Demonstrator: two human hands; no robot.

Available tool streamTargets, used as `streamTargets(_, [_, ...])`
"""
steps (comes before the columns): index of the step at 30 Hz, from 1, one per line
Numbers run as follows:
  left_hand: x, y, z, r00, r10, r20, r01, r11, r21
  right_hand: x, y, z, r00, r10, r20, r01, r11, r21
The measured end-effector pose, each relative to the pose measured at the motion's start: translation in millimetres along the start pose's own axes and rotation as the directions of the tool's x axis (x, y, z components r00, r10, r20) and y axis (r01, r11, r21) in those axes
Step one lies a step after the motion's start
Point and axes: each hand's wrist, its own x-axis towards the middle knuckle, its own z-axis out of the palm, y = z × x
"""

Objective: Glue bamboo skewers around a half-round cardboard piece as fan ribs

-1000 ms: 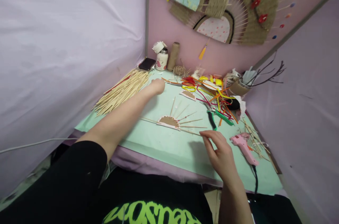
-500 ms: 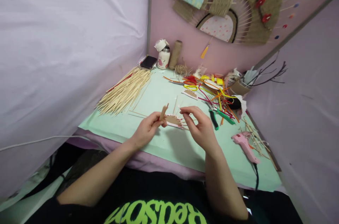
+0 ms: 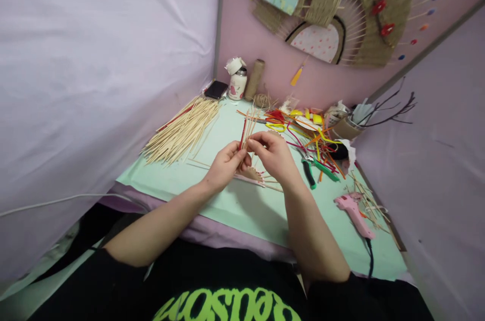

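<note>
My left hand point(image 3: 230, 160) is closed around a small bundle of thin wooden sticks point(image 3: 250, 121), held upright and slightly fanned, with a red edge on the left side. My right hand point(image 3: 273, 155) meets it from the right, thumb and forefinger pinched at the sticks close to the left fingers. Exactly which sticks the right fingers grip is hidden. Just below both hands, a brown cardboard half-disc point(image 3: 253, 174) lies on the table, partly covered by my fingers. Several sticks point(image 3: 273, 187) spread out from its right side.
A large pile of sticks point(image 3: 184, 131) lies at left. Behind are a phone point(image 3: 216, 89), a white bottle point(image 3: 237, 84) and twine. At right sit coloured pipe cleaners, green-handled pliers point(image 3: 308, 173) and a pink glue gun point(image 3: 355, 215) with its cord.
My right hand has come left and down to the bundle, its fingers now pinching there. The bundle in my left hand has turned, so its sticks show lengthwise and fanned.
</note>
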Motion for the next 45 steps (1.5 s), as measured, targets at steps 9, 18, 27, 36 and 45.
streamTargets(9, [11.3,-14.1,-4.3,0.984,-0.117,-0.137,0.096,0.984,-0.151,15.8,27.1,25.4,0.973,0.047,-0.227,-0.012,0.988,0.154])
streamTargets(18, [11.8,-19.0,-13.3,0.964,-0.18,-0.197,0.14,0.97,-0.2,19.5,44.8,25.6,0.97,0.125,-0.21,-0.046,0.938,0.343])
streamTargets(27, [13.1,-20.7,-17.2,0.958,-0.114,-0.263,0.081,0.988,-0.133,21.5,50.0,23.7,0.972,0.141,-0.189,-0.068,0.936,0.346])
streamTargets(36, [15.5,-16.6,-20.6,0.941,-0.033,-0.337,-0.003,0.994,-0.106,26.1,73.5,30.2,0.976,0.217,-0.036,-0.218,0.975,-0.049])
streamTargets(45, [14.4,-15.1,-19.9,0.946,-0.034,-0.322,-0.009,0.991,-0.132,25.7,78.2,44.0,0.981,0.192,-0.018,-0.18,0.878,-0.443])
